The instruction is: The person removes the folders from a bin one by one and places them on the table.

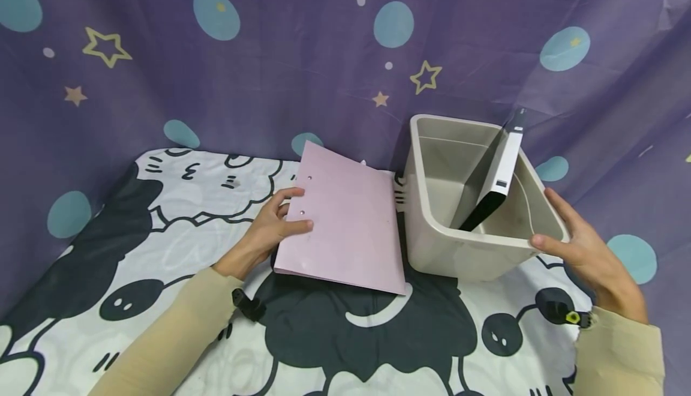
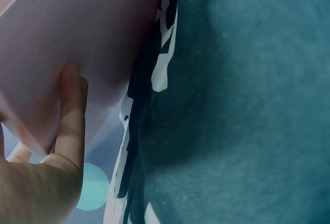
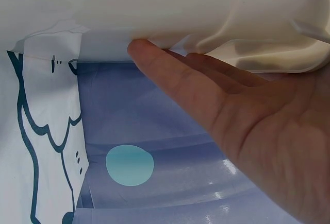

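A pink file folder (image 1: 345,228) with two small rivets near its left edge lies tilted on the patterned cloth. My left hand (image 1: 272,225) pinches that left edge, thumb on top and fingers beneath; the left wrist view also has the hand (image 2: 46,172) at the folder's (image 2: 77,38) edge. To the right stands a beige bin (image 1: 453,258). My right hand (image 1: 588,252) rests at the bin's right front corner, fingers extended along the outer wall and thumb at the rim. Inside the bin leans a black and white binder (image 1: 499,168), its top rising above the rim.
A white cloth (image 1: 232,354) with black sheep-like drawings covers the surface. Behind the bin and folder hangs a purple curtain (image 1: 302,54) printed with stars and blue ovals. The bin stands close to the curtain.
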### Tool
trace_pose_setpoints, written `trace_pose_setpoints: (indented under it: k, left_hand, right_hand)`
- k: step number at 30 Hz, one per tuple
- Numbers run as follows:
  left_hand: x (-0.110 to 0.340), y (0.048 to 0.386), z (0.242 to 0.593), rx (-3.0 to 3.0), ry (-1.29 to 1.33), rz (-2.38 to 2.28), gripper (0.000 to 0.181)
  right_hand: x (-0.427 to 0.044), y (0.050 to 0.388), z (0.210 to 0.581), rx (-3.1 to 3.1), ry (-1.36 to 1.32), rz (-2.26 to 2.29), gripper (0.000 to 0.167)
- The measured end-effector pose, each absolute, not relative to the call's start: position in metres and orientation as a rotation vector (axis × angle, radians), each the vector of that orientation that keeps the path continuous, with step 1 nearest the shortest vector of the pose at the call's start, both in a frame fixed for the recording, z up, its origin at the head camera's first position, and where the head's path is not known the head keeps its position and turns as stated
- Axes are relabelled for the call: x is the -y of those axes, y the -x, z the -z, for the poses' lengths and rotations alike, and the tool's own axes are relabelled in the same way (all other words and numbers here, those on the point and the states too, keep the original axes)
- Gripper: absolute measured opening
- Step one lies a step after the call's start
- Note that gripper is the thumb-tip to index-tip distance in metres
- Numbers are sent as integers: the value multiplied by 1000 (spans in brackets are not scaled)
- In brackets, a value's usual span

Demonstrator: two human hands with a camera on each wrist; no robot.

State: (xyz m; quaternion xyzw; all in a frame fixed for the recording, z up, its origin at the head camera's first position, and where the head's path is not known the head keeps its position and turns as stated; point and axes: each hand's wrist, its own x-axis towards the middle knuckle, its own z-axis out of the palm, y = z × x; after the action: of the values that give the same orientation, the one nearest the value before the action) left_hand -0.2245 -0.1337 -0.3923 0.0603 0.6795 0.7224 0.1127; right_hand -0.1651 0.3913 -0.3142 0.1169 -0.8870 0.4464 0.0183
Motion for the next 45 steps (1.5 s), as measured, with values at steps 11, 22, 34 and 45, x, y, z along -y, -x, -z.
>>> trace_pose_setpoints:
  k: [11, 22, 34, 45]
  left_hand:
    - [133, 224, 393, -2023, -139, -2074, 77]
    - [135, 227, 398, -2103, -107, -1979, 75]
    - [137, 227, 397, -2170, -85, -1886, 76]
    - [138, 228, 396, -2175, -86, -1840, 77]
  right_hand:
    - [-392, 166, 314, 2742, -395, -1383, 90]
    - [-391, 165, 314, 2750, -376, -1379, 90]
    - [-391, 165, 314, 2742, -379, -1380, 90]
    - [-392, 166, 314, 2767, -342, -1360, 89]
